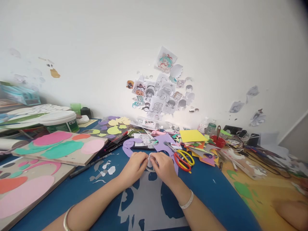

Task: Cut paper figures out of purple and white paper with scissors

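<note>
Hands meet mid-table: I see my left hand and right hand pinching one small pale paper piece between closed fingertips, over the blue table. Scissors lie idle; cut scraps suggest cutting done, assembly unfinished.

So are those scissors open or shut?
Shut: the scissors lie flat by the right hand, red and yellow handle loops side by side.
</note>
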Tool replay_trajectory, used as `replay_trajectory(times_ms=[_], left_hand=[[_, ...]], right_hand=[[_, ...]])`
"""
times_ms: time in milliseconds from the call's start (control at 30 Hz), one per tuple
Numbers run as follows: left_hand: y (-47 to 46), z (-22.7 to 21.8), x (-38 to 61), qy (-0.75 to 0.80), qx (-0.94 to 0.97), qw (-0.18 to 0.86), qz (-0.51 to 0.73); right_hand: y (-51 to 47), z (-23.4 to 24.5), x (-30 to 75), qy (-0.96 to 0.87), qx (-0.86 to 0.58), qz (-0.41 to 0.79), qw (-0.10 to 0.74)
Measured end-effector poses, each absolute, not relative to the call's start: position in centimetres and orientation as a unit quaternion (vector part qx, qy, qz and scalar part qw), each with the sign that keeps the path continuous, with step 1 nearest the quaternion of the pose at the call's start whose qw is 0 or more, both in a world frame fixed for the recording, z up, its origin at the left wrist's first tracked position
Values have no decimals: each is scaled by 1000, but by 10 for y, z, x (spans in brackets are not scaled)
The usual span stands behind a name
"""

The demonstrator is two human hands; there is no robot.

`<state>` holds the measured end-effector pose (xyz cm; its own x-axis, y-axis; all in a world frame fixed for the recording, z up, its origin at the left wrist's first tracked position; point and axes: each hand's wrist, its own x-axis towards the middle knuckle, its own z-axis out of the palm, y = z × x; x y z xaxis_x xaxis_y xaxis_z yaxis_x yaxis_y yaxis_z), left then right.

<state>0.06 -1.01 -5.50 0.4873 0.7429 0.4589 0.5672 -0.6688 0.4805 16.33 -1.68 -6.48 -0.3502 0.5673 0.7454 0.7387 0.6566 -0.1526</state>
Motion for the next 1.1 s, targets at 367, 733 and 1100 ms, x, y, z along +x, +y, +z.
replay_trajectory(times_ms=[367,733,1100], left_hand=[[-8,-60,2,375,863,129,312],[-9,-60,2,378,864,131,307],[-5,-62,3,369,841,210,335]], right_hand=[[-12,-72,163,-819,-382,-85,419],[-14,-70,159,-831,-374,-110,397],[-10,-72,161,-805,-383,-96,443]])
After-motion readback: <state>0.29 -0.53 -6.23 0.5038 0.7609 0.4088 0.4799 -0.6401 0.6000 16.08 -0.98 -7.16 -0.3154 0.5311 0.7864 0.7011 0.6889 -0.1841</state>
